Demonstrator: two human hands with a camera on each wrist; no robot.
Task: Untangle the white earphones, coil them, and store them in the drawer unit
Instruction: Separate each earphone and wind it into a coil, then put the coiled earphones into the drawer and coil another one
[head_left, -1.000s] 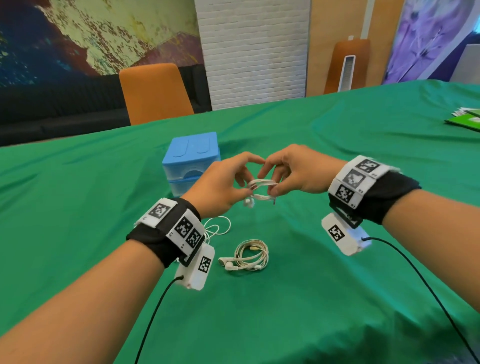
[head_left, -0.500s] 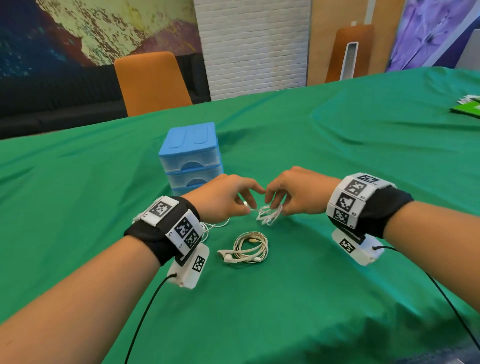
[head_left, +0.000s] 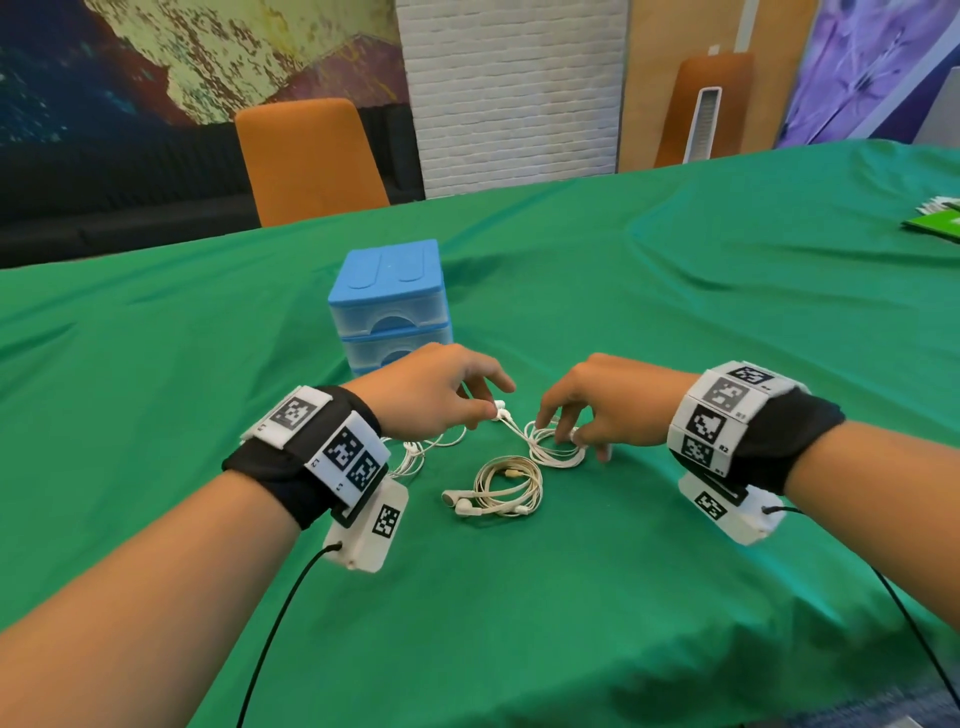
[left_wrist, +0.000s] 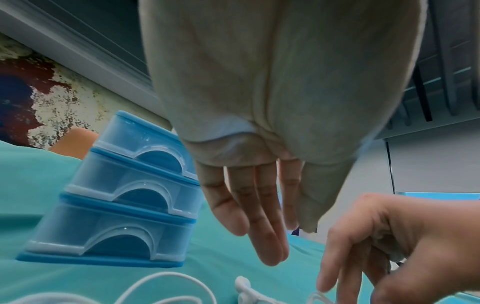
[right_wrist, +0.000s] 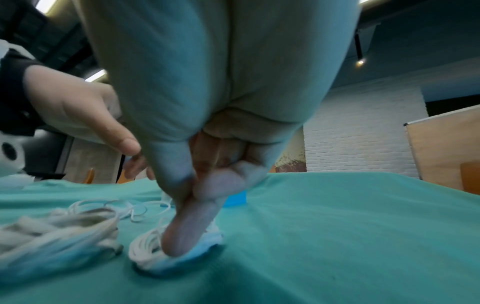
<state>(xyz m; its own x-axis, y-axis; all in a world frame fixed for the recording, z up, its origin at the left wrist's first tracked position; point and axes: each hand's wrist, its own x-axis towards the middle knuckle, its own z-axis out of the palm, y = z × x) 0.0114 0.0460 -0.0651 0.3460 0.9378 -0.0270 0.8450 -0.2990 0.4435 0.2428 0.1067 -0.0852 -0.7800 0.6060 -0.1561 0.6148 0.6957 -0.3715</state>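
Earphones (head_left: 553, 447), white, sit coiled on the green cloth (head_left: 675, 312) under your right hand (head_left: 602, 410), whose fingers press on the coil. Your left hand (head_left: 441, 395) pinches the earbud end (head_left: 500, 414), a short lead running to the coil. Coiling looks nearly done; storing is left, and the blue drawer unit (head_left: 389, 306) behind has its drawers closed. Beige earphones (head_left: 498, 491) lie coiled nearby.
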